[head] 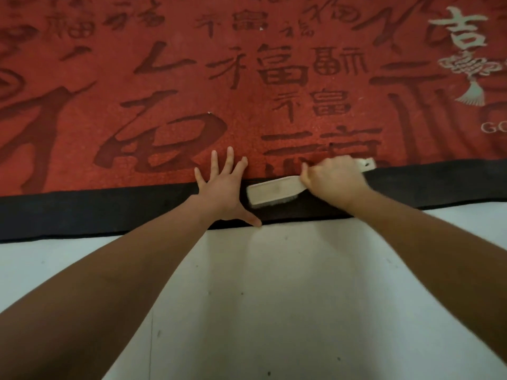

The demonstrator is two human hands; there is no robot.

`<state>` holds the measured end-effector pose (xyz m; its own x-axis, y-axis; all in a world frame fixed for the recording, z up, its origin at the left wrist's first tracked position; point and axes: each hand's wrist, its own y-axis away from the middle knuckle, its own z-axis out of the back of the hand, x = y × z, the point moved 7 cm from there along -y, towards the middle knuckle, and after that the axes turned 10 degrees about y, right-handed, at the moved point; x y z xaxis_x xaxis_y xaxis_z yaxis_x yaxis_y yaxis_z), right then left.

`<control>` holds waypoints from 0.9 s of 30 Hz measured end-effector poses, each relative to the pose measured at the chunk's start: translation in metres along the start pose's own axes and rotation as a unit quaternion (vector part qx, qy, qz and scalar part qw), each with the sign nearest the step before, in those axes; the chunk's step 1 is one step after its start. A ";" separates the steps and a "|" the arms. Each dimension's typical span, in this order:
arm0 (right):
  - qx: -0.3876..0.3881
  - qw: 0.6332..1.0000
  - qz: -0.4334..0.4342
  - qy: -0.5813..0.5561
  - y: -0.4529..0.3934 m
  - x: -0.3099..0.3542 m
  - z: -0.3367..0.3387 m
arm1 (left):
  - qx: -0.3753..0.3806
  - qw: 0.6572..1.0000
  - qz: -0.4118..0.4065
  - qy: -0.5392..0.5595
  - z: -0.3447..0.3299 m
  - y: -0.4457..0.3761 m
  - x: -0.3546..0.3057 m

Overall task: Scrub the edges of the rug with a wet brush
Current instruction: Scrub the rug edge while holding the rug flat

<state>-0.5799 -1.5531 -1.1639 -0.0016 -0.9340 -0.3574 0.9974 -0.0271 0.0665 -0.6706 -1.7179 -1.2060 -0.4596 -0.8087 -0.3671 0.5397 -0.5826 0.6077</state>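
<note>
Brush on rug edge; left hand beside it; floor before.

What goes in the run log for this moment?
right hand grips white plastic brush | bristles on red rug's black border | left hand pressed flat

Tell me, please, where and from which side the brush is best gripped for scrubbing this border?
Probably by its narrow handle, from above, as the right hand does now. The brush lies bristles-down along the rug's black border, so only its back and handle are free. The wide head stays clear to work, while the left hand presses the rug flat.
</note>
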 end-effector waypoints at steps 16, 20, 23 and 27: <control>0.050 0.988 -0.134 0.055 0.022 -0.035 -0.008 | 0.011 1.000 -0.002 -0.014 -0.002 -0.004 -0.005; 0.041 0.999 0.010 0.030 -0.028 0.043 0.016 | 0.014 1.000 -0.004 -0.024 0.001 -0.002 -0.005; 0.063 0.987 0.024 0.147 -0.012 -0.011 -0.001 | 0.019 1.000 -0.008 -0.020 0.001 -0.001 -0.005; -0.019 0.993 -0.110 0.029 0.012 -0.044 -0.006 | 0.018 1.000 0.000 -0.014 0.001 -0.003 -0.006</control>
<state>-0.5675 -1.5102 -1.1530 -0.2168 -0.8848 -0.4125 0.9754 -0.2135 -0.0548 -0.6699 -1.7115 -1.2052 -0.4797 -0.8056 -0.3478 0.5137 -0.5792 0.6330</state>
